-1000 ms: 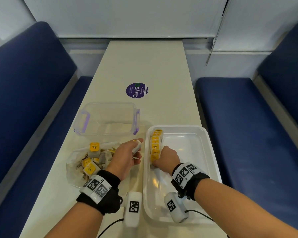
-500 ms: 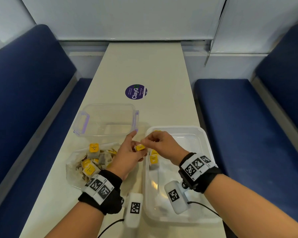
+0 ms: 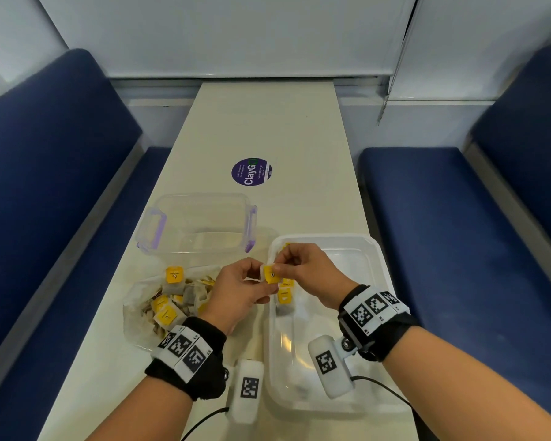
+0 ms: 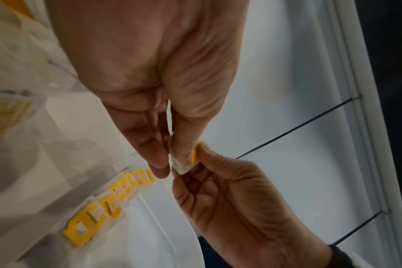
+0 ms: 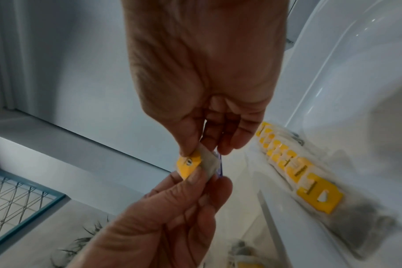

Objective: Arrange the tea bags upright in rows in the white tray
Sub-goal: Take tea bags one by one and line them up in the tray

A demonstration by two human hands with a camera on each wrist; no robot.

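Left hand [image 3: 236,291], right hand [image 3: 309,275] pinch flat papery tea bag [image 3: 271,274], square yellow tag.

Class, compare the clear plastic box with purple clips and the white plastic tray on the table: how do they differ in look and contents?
1. The clear plastic box is see-through with purple clips; the white plastic tray is opaque and has none.
2. The box looks empty; the tray holds a row of yellow-tagged tea bags along its left wall.
3. The box lies farther from the person, the tray nearer, on the right.
Both are open-topped, rounded rectangles on the table.
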